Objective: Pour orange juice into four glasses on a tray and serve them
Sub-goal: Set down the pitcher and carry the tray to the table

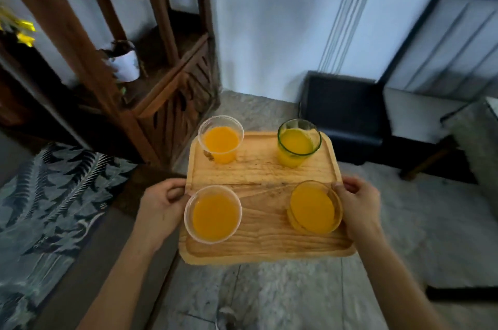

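A wooden tray [265, 168] is held level in the air above the floor. My left hand [159, 208] grips its left edge and my right hand [358, 205] grips its right edge. Several glasses of orange juice stand upright on it, one near each corner: a clear glass [219, 141] at the far left, a green-rimmed glass [297, 142] at the far right, a wide clear glass [213, 215] at the near left and an amber-tinted glass [314, 207] at the near right, beside my right thumb.
A dark wooden shelf unit [161, 82] with a white pot [125, 63] stands ahead on the left. A black stool [345, 114] sits against the white wall ahead on the right. A leaf-patterned fabric [45, 195] lies to my left. Pale stone floor [269, 297] is below.
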{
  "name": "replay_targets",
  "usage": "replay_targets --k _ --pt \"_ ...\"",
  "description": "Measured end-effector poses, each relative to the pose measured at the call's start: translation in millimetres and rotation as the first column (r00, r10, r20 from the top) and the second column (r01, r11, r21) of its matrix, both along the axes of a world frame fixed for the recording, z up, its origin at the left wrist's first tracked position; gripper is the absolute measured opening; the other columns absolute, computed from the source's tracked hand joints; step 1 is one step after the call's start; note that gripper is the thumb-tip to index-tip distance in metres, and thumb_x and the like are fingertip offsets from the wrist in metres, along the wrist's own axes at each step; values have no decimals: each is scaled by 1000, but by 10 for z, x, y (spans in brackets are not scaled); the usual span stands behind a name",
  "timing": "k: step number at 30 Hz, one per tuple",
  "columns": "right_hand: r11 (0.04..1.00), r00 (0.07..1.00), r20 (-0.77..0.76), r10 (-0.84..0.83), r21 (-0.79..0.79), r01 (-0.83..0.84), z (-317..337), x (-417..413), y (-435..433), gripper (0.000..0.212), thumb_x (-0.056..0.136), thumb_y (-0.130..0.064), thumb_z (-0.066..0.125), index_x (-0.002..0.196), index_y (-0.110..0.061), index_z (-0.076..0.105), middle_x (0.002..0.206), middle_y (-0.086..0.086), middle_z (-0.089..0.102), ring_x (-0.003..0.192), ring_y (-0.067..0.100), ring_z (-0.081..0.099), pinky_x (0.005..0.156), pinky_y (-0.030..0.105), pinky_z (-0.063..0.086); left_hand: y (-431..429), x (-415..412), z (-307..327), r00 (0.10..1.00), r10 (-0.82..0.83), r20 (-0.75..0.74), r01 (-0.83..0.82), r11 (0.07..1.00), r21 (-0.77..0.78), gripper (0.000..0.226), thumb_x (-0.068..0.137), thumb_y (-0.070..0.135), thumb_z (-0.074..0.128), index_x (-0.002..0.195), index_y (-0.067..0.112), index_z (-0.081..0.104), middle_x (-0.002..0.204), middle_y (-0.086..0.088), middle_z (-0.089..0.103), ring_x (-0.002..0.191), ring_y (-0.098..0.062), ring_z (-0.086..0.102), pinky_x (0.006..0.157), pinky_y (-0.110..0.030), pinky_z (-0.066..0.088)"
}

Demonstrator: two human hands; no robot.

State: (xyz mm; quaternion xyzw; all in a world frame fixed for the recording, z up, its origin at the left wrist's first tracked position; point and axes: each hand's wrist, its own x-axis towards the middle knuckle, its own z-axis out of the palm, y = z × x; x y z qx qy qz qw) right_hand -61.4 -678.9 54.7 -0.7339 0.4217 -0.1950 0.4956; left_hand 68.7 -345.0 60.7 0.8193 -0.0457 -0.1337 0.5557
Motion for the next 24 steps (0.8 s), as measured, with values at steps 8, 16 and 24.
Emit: replay_targets --k 8,16,24 --pt "956 955 -26 -295 0 295 -42 -1383 -1060 19 96 -19 67 115 -17 71 94 -4 71 89 15 68 86 47 60 -1560 -469 -28 966 -260 3 259 963 70 21 87 13 78 104 23 70 80 21 75 78 1 72 70 -22 59" --pt "856 855 -48 -517 -23 516 -14 -3033 -2053 21 95 -20 69 114 -14 73 95 -1 73 88 16 69 84 45 60 -3173 -1531 -28 878 -477 -32 478 876 65 26 88 13 77 89 36 64 65 35 68 66 13 67 51 -12 53" --pt "695 693 -61 -718 -10 719 -48 -4512 -2702 20 92 -24 70 111 -19 75 92 -5 74 87 16 70 86 49 60 -4531 -2580 25 732 -681 9 678 729 96 27 86 19 79 91 39 62 72 28 71 74 6 70 59 -15 57"
